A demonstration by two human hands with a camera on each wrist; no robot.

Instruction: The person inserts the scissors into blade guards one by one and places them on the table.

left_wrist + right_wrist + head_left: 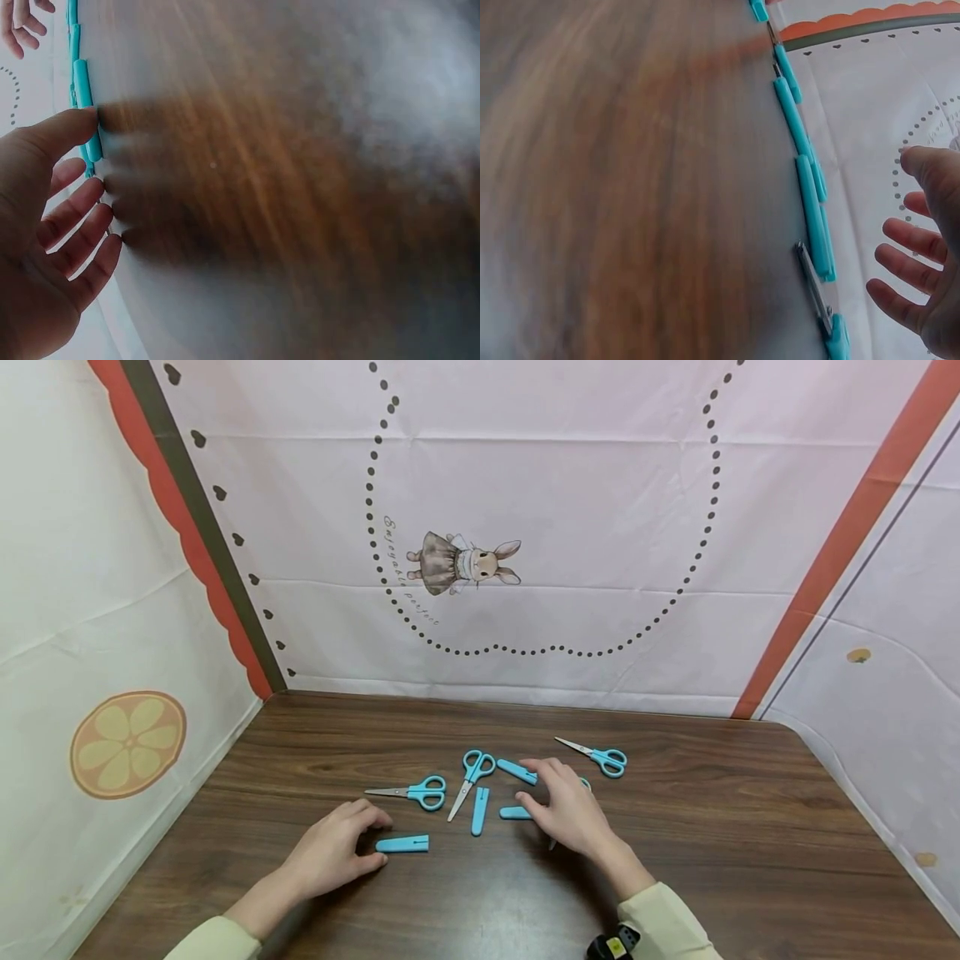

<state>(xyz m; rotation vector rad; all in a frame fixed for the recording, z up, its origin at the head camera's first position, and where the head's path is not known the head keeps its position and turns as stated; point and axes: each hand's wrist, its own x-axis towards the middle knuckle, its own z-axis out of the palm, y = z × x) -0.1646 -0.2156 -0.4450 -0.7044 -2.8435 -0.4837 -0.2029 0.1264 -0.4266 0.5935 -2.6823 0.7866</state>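
Observation:
My left hand (335, 852) rests at the near left with fingers relaxed, thumb tip right at the rounded end of a light blue scissors cover (405, 844). In the left wrist view the thumb overlaps that cover (84, 82). Over the table at centre right, my right hand (570, 806) hovers with spread, loosely bent fingers and nothing between them. Beneath it lie a second cover (514, 813) and a pair of scissors (585, 784), both partly hidden by the hand. Another cover (516, 770) sits just beyond its fingertips.
Blue-handled scissors (429, 792) lie beyond my left hand, another pair (478, 766) stands at the middle, and a third (609, 762) is at the back right. An upright-lying cover (480, 812) is between the hands. Printed cloth (600, 527) hangs behind the wooden table (712, 827).

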